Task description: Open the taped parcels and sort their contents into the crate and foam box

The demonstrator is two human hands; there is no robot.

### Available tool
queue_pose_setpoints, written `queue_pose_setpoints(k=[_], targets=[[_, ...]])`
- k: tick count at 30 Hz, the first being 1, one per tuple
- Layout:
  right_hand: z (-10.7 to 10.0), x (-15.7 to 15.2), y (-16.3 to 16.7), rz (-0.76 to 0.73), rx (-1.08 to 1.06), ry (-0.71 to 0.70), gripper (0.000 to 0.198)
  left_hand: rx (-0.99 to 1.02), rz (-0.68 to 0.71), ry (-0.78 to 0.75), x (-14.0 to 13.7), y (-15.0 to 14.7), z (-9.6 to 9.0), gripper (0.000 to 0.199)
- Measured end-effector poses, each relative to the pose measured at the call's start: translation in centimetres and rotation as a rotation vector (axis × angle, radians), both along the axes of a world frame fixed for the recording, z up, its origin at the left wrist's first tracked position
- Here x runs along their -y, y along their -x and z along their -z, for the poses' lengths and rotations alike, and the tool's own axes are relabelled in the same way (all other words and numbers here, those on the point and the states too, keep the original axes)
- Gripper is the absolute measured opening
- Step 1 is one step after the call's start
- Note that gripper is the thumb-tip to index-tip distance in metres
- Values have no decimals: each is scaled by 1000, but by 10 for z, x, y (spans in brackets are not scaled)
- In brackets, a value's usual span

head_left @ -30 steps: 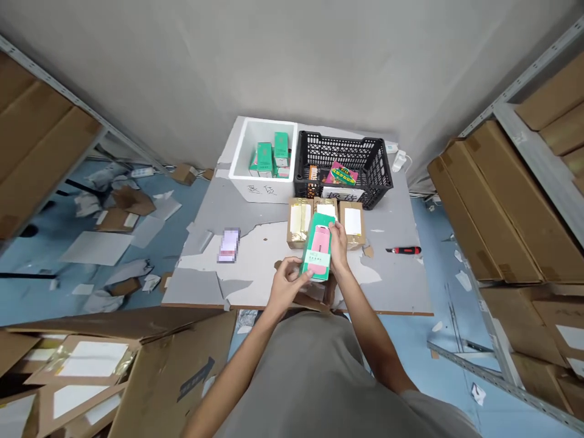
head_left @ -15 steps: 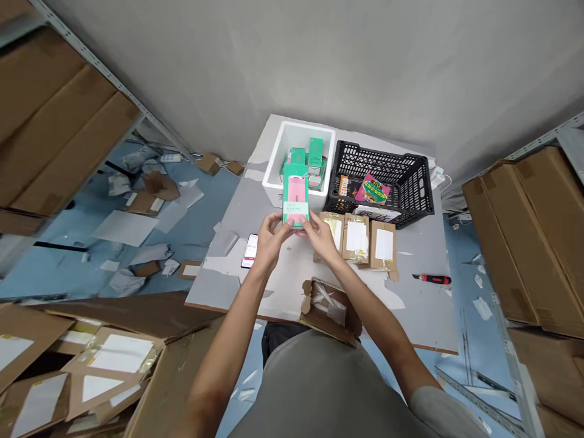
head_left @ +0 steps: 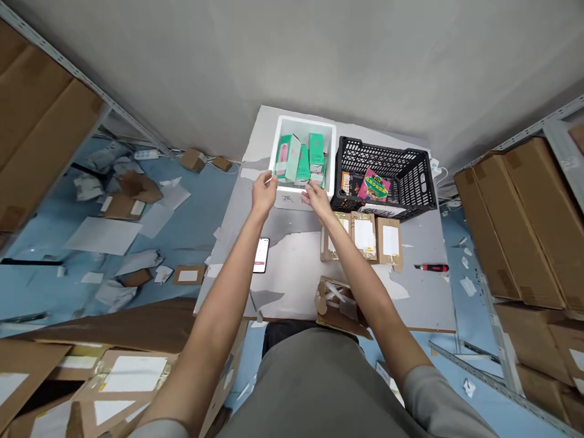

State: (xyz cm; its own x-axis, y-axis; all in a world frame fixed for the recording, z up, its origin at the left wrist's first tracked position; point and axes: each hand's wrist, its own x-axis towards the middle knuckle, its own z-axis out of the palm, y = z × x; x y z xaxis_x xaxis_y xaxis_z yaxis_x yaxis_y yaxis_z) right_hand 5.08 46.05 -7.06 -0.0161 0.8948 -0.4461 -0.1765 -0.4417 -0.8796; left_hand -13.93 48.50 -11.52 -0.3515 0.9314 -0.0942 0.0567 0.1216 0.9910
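A white foam box [head_left: 279,193] on the table holds several green and pink small cartons [head_left: 316,149]. One green carton with a pink panel [head_left: 287,157] leans at the left inside it. My left hand [head_left: 264,193] hovers by the box's front left corner, fingers loosely bent and apart, with nothing in them. At the front right of the same box is my right hand [head_left: 317,199], its fingers also apart and holding nothing I can see. A phone [head_left: 261,255] with a lit screen lies on the table beneath my left forearm.
Right of the foam box stands a black plastic crate [head_left: 413,185] with a pink packet [head_left: 374,185] inside. Labelled cardboard parcels [head_left: 364,237] sit before it, a red and black utility knife [head_left: 432,267] farther right. An opened cardboard box [head_left: 340,304] lies at the table's front edge.
The green and pink carton that both hands held is now inside the foam box. Both hands have let go and moved apart. The view has shifted slightly.
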Motion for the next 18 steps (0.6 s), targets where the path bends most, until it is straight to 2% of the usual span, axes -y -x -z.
queue_pose_setpoints(k=[3,6,8,10,12,14,16,18], targets=[[15,74,-72,10,134,-139,58,-16,45,-41,79,-8,34,45],[26,175,-167,149,270,-227,55,67,58,127,179,-26,68,49],[34,243,-227,338,399,-172,57,146,80,332,239,-41,86,51],[48,302,-270,479,528,-33,58,199,129,534,285,-59,100,53],[69,349,-292,465,584,171,54,218,187,671,315,-78,113,54],[96,379,-293,363,546,325,47,219,233,735,331,-97,124,55],[124,393,-280,280,468,393,41,210,276,767,334,-116,136,52],[149,394,-264,258,410,419,37,189,306,779,332,-132,146,48]])
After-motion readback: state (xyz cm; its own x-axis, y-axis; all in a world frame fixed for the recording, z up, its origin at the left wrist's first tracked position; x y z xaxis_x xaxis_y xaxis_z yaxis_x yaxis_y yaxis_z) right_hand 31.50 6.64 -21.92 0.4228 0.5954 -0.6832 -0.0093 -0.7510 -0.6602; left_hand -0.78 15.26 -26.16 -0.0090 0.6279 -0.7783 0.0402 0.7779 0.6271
